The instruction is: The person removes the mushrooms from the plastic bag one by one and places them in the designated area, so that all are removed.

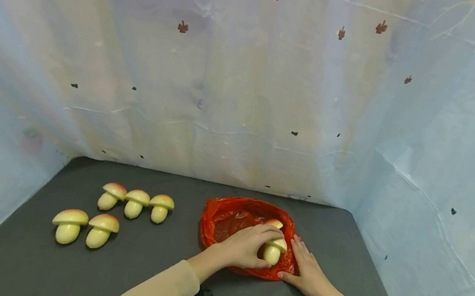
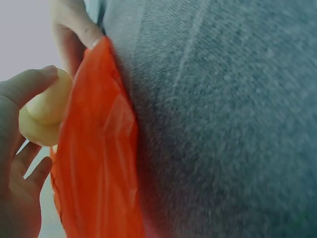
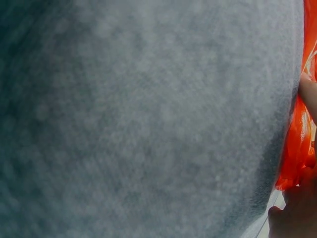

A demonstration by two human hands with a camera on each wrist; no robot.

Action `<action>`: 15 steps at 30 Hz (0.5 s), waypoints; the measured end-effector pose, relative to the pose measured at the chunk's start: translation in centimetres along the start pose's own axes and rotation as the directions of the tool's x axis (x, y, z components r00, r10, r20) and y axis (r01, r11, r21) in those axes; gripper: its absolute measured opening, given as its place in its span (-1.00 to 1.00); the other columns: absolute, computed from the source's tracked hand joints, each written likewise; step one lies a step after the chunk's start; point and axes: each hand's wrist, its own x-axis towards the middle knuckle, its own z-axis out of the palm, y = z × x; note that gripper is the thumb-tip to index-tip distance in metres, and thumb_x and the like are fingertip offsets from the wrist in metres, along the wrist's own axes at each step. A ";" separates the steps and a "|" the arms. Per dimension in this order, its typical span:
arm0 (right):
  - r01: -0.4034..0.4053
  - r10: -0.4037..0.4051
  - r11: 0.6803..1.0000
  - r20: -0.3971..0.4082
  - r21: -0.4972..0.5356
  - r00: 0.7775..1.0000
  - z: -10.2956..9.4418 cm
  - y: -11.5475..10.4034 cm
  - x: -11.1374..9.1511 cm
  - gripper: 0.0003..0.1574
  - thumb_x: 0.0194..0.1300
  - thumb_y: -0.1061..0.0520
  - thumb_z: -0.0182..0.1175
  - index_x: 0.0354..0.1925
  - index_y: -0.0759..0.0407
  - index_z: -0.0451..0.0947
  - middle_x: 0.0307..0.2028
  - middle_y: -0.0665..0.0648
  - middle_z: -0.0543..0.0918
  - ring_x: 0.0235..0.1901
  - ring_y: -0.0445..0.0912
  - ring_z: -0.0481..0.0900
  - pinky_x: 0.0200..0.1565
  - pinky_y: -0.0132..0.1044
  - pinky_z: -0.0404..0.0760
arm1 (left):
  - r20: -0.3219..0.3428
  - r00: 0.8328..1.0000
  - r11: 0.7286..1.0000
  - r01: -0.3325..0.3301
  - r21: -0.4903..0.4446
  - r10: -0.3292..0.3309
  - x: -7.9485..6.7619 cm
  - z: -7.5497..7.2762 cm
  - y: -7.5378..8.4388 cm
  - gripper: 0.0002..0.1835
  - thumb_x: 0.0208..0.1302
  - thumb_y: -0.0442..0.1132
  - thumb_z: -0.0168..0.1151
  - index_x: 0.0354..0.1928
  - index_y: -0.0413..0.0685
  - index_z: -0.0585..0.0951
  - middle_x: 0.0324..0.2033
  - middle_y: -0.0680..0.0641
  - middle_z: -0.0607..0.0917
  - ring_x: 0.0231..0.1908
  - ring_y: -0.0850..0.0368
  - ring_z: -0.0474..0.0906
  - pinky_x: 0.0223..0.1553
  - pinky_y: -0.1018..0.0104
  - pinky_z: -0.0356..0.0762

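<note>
A red plastic bag (image 1: 207, 227) stands with its mouth spread wide on the dark table. My left hand (image 1: 249, 247) reaches over its near rim and holds a yellow toy mushroom (image 1: 272, 254), stem towards me, within the bag's opening. In the left wrist view, the thumb lies along the pale mushroom (image 2: 54, 101), with the fingers on its other side. Part of a second mushroom cap (image 1: 274, 223) shows in the bag behind that hand. Against the bag's right rim rests my right hand (image 1: 312, 278), fingers extended and thumb at the near edge.
Left of the bag lie several more toy mushrooms, a back row with one mushroom (image 1: 134, 203) in its middle and a front pair including another mushroom (image 1: 69, 225). A pale patterned sheet (image 1: 228, 89) encloses the table (image 1: 140, 278) at the back and sides.
</note>
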 end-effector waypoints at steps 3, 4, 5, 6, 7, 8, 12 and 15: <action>0.000 0.000 1.000 0.002 -0.012 1.000 0.0 0.1 0.0 0.28 0.32 -0.18 0.44 0.60 0.45 -0.01 0.60 0.45 -0.01 0.55 0.44 -0.04 0.41 0.51 0.02 | -0.023 1.000 0.999 0.010 -0.031 -0.011 -0.6 -0.8 -0.2 -0.16 0.26 0.07 0.51 0.53 0.13 0.39 0.47 0.10 0.38 0.39 0.15 0.41 0.33 0.15 0.50; 0.000 0.000 1.000 0.001 -0.014 1.000 0.1 0.1 0.1 0.29 0.32 -0.18 0.43 0.60 0.46 -0.01 0.60 0.45 -0.01 0.55 0.44 -0.04 0.41 0.51 0.02 | -0.033 0.999 0.999 0.011 -0.039 -0.013 -0.8 -1.0 -0.2 -0.15 0.27 0.08 0.50 0.54 0.13 0.38 0.47 0.10 0.39 0.39 0.15 0.41 0.33 0.15 0.50; -0.004 0.004 1.000 0.000 -0.012 1.000 0.1 0.1 0.1 0.29 0.31 -0.18 0.44 0.60 0.45 -0.01 0.60 0.45 0.00 0.55 0.43 -0.04 0.42 0.50 0.02 | -0.041 0.999 0.999 0.012 -0.041 -0.014 -1.0 -1.3 -0.3 -0.15 0.27 0.09 0.50 0.54 0.13 0.37 0.47 0.10 0.39 0.39 0.16 0.42 0.33 0.15 0.49; -0.005 0.005 1.000 0.001 -0.014 1.000 0.1 0.1 0.0 0.29 0.32 -0.19 0.43 0.60 0.46 -0.02 0.60 0.45 -0.01 0.56 0.43 -0.05 0.42 0.50 0.01 | -0.052 0.999 0.999 0.011 -0.048 -0.014 -1.2 -1.6 -0.3 -0.14 0.26 0.09 0.51 0.54 0.14 0.37 0.46 0.10 0.40 0.37 0.17 0.43 0.33 0.16 0.50; 0.001 -0.001 1.000 -0.003 -0.019 1.000 0.1 0.1 0.1 0.30 0.32 -0.19 0.43 0.59 0.47 -0.02 0.60 0.45 -0.01 0.55 0.44 -0.04 0.41 0.51 0.03 | -0.064 0.998 0.999 0.010 -0.053 -0.014 -1.4 -1.9 -0.4 -0.14 0.26 0.09 0.51 0.54 0.14 0.36 0.45 0.10 0.40 0.36 0.18 0.44 0.32 0.17 0.50; 0.003 -0.003 1.000 -0.003 -0.020 1.000 0.1 0.2 0.0 0.30 0.32 -0.20 0.43 0.59 0.47 -0.02 0.60 0.46 -0.01 0.55 0.44 -0.04 0.41 0.51 0.03 | -0.076 0.997 0.998 0.010 -0.056 -0.014 -1.6 -2.1 -0.4 -0.14 0.25 0.09 0.51 0.54 0.14 0.36 0.43 0.10 0.41 0.35 0.19 0.45 0.33 0.18 0.50; 0.021 -0.021 1.000 -0.019 -0.002 1.000 0.1 0.2 -0.1 0.29 0.31 -0.20 0.43 0.59 0.48 0.00 0.59 0.47 0.01 0.53 0.47 -0.02 0.39 0.53 0.03 | -0.115 0.993 0.997 0.014 -0.079 -0.023 -2.5 -3.2 -0.6 -0.16 0.26 0.07 0.51 0.52 0.11 0.38 0.41 0.09 0.43 0.33 0.18 0.46 0.32 0.17 0.50; 0.053 -0.053 0.999 -0.044 0.004 0.998 0.3 0.4 -0.1 0.27 0.30 -0.19 0.44 0.58 0.47 0.03 0.57 0.50 0.05 0.52 0.49 0.01 0.34 0.57 0.07 | -0.127 0.991 0.993 0.031 -0.113 -0.046 -3.4 -4.0 -0.8 -0.17 0.27 0.06 0.51 0.52 0.10 0.39 0.42 0.08 0.43 0.33 0.16 0.46 0.30 0.15 0.53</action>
